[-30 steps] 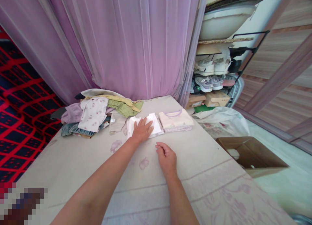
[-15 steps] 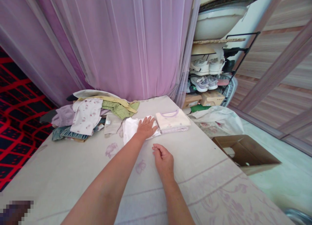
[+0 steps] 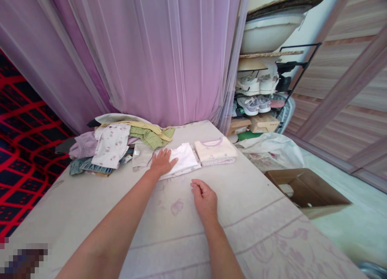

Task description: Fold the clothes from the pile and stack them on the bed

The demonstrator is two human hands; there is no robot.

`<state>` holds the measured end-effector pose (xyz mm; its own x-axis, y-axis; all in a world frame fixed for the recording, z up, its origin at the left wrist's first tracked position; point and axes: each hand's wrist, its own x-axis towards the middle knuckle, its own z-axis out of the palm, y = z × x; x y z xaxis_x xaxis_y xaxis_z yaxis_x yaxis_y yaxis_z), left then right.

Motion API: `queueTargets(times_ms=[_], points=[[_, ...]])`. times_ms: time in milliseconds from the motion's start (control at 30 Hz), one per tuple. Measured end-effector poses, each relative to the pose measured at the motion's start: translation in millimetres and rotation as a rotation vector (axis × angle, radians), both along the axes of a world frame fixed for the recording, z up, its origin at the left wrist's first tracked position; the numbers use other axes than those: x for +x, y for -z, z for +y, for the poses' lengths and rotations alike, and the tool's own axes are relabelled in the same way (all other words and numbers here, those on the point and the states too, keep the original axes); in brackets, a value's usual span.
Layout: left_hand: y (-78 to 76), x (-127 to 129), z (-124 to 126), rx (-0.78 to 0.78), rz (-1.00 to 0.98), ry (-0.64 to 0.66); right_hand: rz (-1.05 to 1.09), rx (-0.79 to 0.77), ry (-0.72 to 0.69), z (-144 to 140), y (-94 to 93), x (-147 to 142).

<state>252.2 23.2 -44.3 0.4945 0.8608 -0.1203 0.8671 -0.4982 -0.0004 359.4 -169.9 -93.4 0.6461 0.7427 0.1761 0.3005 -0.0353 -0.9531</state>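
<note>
My left hand lies flat with fingers spread on the left part of a folded white garment. My right hand rests on the bed cover just in front of that garment, apart from it, fingers curled in and nothing visible in them. Touching or nearly touching the white garment's right side is a folded cream top with a lilac neckline, stacked on another folded piece. A light grey garment with a label lies to the left, partly hidden by my left hand and the white garment.
A loose heap of clothes lies on the bed's far left. Behind the bed hangs a purple curtain. Past the right edge stand a shoe rack and an open cardboard box on the floor.
My left hand has slid left across the white garment, from its right part to its left part. The garment's left side now looks folded in or covered. My right hand stays in place.
</note>
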Motion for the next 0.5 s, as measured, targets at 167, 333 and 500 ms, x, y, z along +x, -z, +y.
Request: queueTargets(times_ms=[167,333,500], points=[[-12.2,20,-25,0.221,-0.106,0.060,0.016,0.005,0.002,-1,-1.3,0],[-6.5,40,-53,0.087,-0.169,0.396,0.047,0.027,0.011,-1,-0.9,1],[4.8,39,-53,0.061,-0.204,0.406,0.102,0.025,0.011,0,-2.2,1]])
